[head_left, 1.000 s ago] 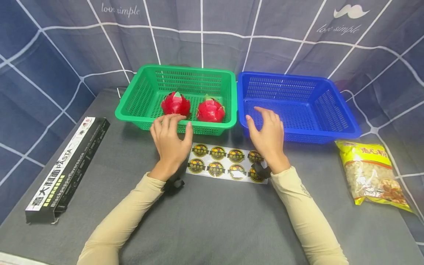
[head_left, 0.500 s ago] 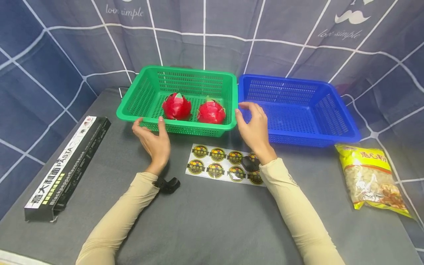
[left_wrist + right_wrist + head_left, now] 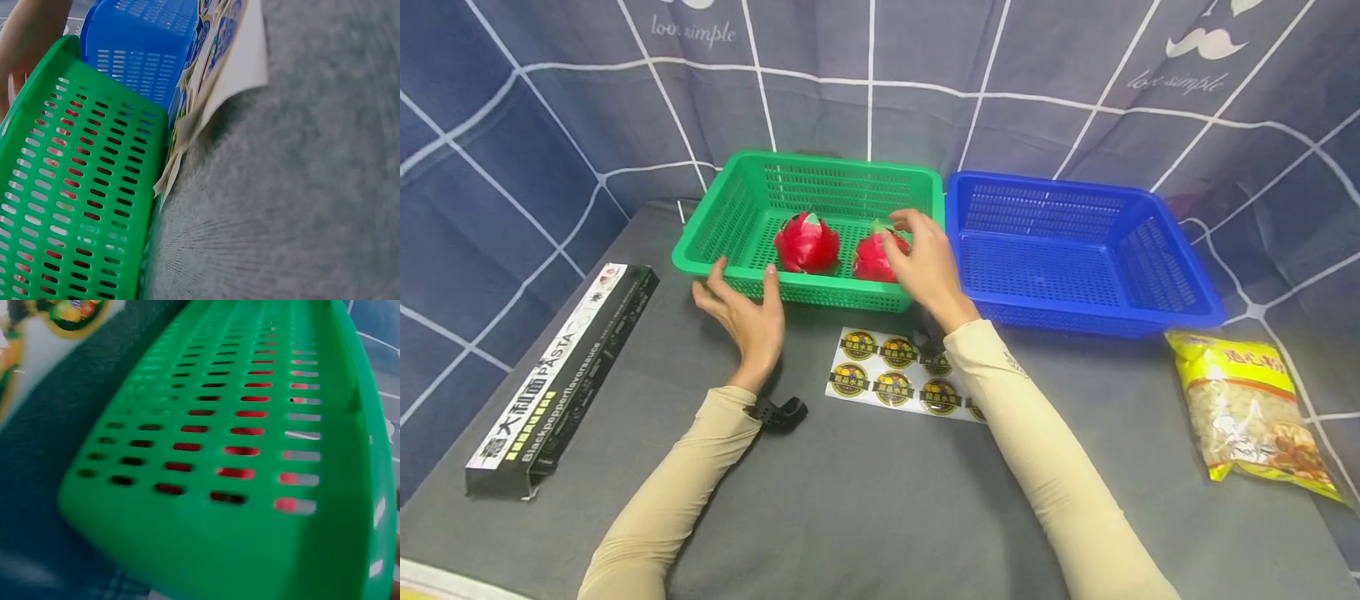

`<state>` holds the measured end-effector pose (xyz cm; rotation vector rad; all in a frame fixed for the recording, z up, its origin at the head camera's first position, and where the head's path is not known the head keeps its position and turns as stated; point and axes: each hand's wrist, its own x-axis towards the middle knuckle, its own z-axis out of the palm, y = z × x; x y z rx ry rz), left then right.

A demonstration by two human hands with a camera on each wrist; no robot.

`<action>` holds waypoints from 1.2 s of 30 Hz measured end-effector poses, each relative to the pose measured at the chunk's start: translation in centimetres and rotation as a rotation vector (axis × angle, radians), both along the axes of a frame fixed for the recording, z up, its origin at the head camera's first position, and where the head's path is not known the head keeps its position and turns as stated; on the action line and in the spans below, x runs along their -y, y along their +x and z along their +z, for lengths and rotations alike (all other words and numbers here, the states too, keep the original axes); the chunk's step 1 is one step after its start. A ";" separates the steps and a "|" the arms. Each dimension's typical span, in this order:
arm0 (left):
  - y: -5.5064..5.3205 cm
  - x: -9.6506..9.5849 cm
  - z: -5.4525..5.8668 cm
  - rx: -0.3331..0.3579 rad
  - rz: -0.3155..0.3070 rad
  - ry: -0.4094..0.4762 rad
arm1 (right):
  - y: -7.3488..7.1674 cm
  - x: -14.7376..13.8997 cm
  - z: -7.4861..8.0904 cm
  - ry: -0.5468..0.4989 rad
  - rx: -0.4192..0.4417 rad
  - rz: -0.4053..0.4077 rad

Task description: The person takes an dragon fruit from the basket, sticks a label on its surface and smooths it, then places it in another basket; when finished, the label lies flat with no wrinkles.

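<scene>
In the head view, my right hand reaches over the front rim of a green basket, its thumb and fingers spread at the right-hand dragon fruit. Whether they touch the fruit cannot be made out. Another dragon fruit lies left of it in the same basket. My left hand stands at the basket's front left, fingers loosely bent by the rim and thumb raised. The left wrist view catches part of my right hand beyond the green basket wall. Red shows through the slots in the right wrist view.
A blue basket stands right of the green one. On the grey tabletop before them lies a sheet of round stickers. A black pasta box is at left, a yellow pasta bag at right. A checked curtain hangs behind.
My right hand has moved left from the blue basket to the right-hand dragon fruit. My left hand has shifted left along the green basket's front, then stayed there.
</scene>
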<state>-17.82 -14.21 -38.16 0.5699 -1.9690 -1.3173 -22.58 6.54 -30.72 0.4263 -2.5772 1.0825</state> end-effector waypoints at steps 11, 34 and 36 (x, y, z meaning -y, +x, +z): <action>-0.3 0.1 -0.3 -0.086 -0.028 -0.013 | -2.5 1.9 1.9 0.407 0.475 0.070; -0.1 0.2 -0.4 -0.092 -0.017 -0.029 | -3.8 2.7 4.5 0.680 0.789 0.140; 0.0 0.3 -0.3 -0.090 -0.013 -0.031 | -3.8 2.6 4.5 0.675 0.790 0.130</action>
